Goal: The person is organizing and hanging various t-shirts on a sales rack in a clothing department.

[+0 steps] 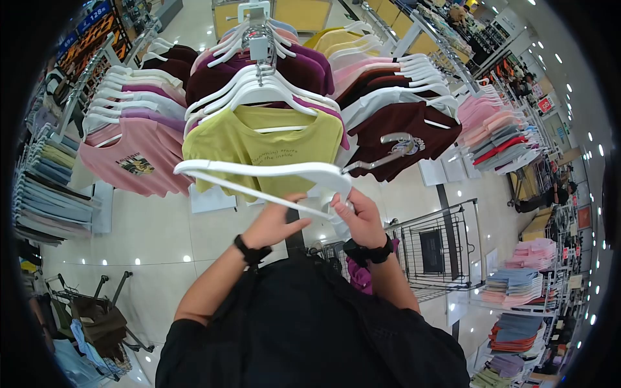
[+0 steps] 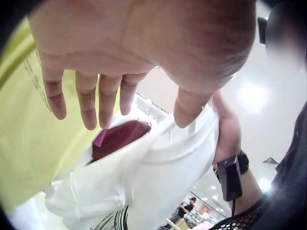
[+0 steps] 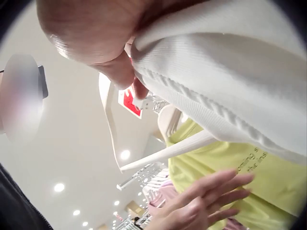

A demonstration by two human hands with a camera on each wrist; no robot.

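Note:
A white hanger [image 1: 259,169] with a metal hook [image 1: 381,158] is held up in front of the rack. My right hand [image 1: 364,218] pinches a white ribbed shirt [image 3: 216,72] between thumb and fingers. That shirt [image 2: 158,177] hangs from the hanger's right end, and dark stripes show on its front. My left hand [image 1: 272,223] is just under the hanger's bar, its fingers extended and thumb apart. In the left wrist view, its palm faces the white shirt with nothing gripped. A yellow-green T-shirt [image 1: 272,145] with small lettering hangs directly behind the hanger.
Pink [image 1: 132,155] and maroon [image 1: 404,132] shirts flank the yellow-green one on the central racks. A wire shopping cart [image 1: 433,249] stands at my right, close by. Another loaded cart [image 1: 97,317] is at lower left. Folded clothes [image 1: 511,284] fill shelves along the right.

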